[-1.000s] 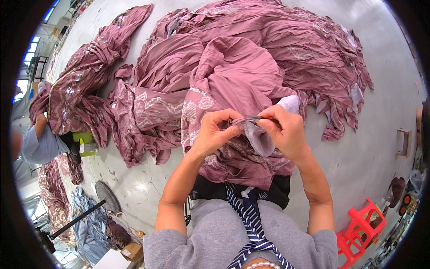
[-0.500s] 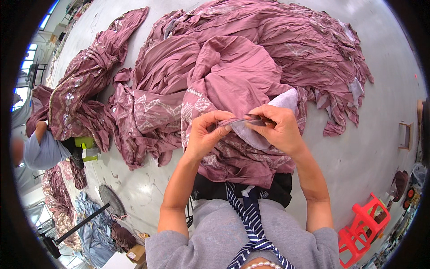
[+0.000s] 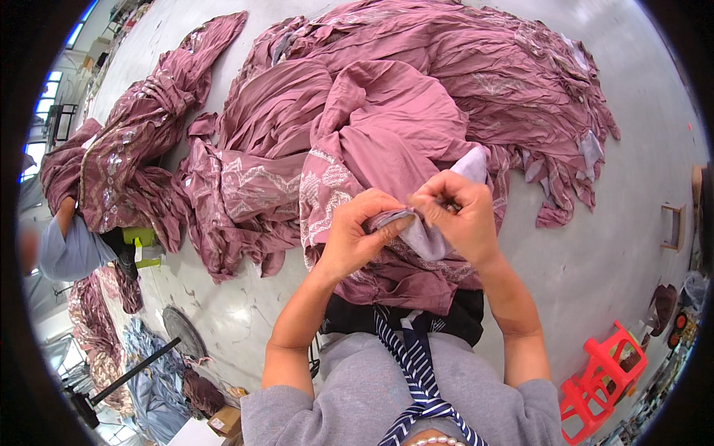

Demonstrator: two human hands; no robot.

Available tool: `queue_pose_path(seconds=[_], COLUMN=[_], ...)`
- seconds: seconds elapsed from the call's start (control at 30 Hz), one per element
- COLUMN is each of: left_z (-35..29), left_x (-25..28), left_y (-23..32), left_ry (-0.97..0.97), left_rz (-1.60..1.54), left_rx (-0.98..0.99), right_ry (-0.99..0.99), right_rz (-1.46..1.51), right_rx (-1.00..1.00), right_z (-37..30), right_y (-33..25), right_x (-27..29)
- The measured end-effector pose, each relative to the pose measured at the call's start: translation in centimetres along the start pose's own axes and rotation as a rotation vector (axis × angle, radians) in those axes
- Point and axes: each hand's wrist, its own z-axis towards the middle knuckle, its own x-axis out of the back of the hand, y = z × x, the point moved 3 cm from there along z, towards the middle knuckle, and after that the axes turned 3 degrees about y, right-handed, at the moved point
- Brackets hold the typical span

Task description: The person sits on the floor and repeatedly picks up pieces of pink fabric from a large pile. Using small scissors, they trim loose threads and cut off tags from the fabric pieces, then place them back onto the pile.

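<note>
A mauve garment with white embroidered bands [image 3: 394, 119] lies bunched over my lap and the pile beyond. My left hand [image 3: 357, 230] pinches a folded edge of it, where the pale lilac underside [image 3: 428, 241] shows. Close beside it, my right hand [image 3: 461, 212] is closed, thumb against forefinger, at the end of that edge. Tucked in its curled fingers is a small dark tool [image 3: 448, 203], mostly hidden, that looks like thread snips. Whether the right fingertips also grip a thread is too small to tell.
A large heap of the same mauve cloth [image 3: 520, 97] spreads over the grey floor ahead. At the left, another person's arm [image 3: 71, 241] reaches to more cloth. A red plastic stool [image 3: 606, 379] stands right; a black pole with a round base [image 3: 182, 334] and blue cloth [image 3: 156, 386] are lower left.
My left hand has turned and moved slightly right with the cloth edge. My right hand has curled tighter, its dark tool less exposed. The other person's cloth at the left has shifted a little.
</note>
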Motion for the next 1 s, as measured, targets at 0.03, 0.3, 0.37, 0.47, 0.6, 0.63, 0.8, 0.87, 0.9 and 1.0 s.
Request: queue_pose_path(seconds=[0.03, 0.3, 0.37, 0.47, 0.6, 0.63, 0.8, 0.87, 0.9, 1.0], left_z=[0.0, 0.3, 0.3, 0.4, 0.4, 0.4, -0.2, -0.7, -1.4, -3.0], left_x=[0.1, 0.4, 0.4, 0.4, 0.5, 0.5, 1.4, 2.6, 3.3, 4.5], left_y=[0.0, -0.1, -0.2, -0.2, 0.3, 0.3, 0.4, 0.3, 0.4, 0.3], left_ry=[0.012, 0.082, 0.069, 0.050, -0.003, 0.000, 0.065, 0.087, 0.087, 0.007], left_rz=[-0.020, -0.035, -0.023, -0.006, 0.035, 0.037, -0.046, 0.053, 0.060, 0.138], left_rx=[0.040, 0.016, 0.000, -0.039, -0.009, -0.015, 0.049, -0.044, -0.048, -0.063], right_ry=[0.035, -0.056, -0.088, -0.119, -0.121, -0.107, 0.179, 0.293, 0.295, 0.346], right_rz=[-0.016, -0.261, -0.232, -0.233, -0.366, -0.426, -0.088, 0.158, 0.143, 0.000], right_rx=[-0.002, 0.025, 0.011, 0.039, 0.141, 0.186, 0.064, 0.038, 0.032, -0.151], right_z=[0.3, -0.9, -1.0, -0.6, -0.3, -0.3, 0.0, -0.4, -0.7, -2.1], right_y=[0.2, -0.5, -0.2, -0.3, -0.8, -0.9, -0.1, 1.0, 1.8, 3.8], right_x=[0.3, 2.6, 2.4, 1.5, 1.2, 1.3, 4.2, 5.2, 5.9, 6.2])
